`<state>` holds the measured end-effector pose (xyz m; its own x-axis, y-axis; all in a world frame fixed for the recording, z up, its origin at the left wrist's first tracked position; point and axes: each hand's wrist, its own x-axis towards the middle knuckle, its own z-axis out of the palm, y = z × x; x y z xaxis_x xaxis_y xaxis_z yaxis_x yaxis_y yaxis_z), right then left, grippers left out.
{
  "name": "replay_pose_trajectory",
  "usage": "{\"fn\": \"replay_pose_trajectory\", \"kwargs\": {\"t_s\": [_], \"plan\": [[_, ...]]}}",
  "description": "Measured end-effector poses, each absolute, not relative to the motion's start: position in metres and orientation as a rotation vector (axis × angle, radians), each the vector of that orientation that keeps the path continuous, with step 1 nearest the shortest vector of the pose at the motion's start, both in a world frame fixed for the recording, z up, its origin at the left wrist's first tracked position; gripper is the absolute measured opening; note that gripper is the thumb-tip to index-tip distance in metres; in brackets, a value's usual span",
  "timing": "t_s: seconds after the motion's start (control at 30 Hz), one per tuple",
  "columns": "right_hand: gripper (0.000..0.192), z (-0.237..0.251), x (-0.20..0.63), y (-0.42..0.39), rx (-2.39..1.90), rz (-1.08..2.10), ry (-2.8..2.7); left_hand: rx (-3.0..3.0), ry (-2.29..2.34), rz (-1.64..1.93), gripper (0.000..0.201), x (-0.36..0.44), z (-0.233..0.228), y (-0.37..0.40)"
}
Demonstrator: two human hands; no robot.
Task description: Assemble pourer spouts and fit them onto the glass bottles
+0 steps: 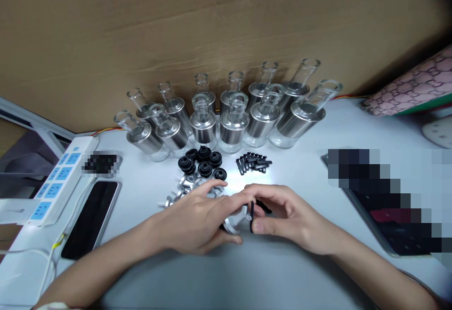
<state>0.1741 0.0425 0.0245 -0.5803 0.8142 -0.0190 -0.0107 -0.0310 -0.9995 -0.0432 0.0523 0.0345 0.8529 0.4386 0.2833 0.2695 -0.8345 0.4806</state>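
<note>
My left hand is closed around a silver metal pourer top, its fingers covering much of it. Pinched in my right hand is a small black lever, held against the right side of the metal top. Whether the two pieces are joined cannot be made out. Just beyond my left hand lie more silver pourer tops, partly hidden by that hand. Behind them sit several round black stoppers in a cluster. A small pile of black levers lies to the right of the stoppers.
Several glass bottles with steel sleeves stand in two rows before a cardboard wall. A power strip and a phone lie at left. At right are a dark tablet-like device and a pink patterned object.
</note>
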Motion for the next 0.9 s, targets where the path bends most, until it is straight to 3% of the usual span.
{"fn": "replay_pose_trajectory", "kwargs": {"t_s": [0.3, 0.53, 0.7, 0.9], "plan": [[0.014, 0.023, 0.176, 0.039, -0.879, 1.541, -1.720, 2.551, 0.564, 0.557, 0.048, -0.040, 0.034, 0.053], [0.023, 0.021, 0.173, 0.044, -0.689, 1.800, -1.231, 2.548, 0.707, 0.724, 0.068, -0.045, 0.029, 0.055], [0.019, 0.027, 0.171, 0.047, -0.556, 2.058, -0.722, 2.549, 0.761, 0.829, 0.047, -0.045, 0.034, 0.059], [0.027, 0.029, 0.171, 0.046, -0.616, 2.112, -0.550, 2.638, 0.429, 0.838, 0.027, -0.025, 0.013, 0.016]]}}
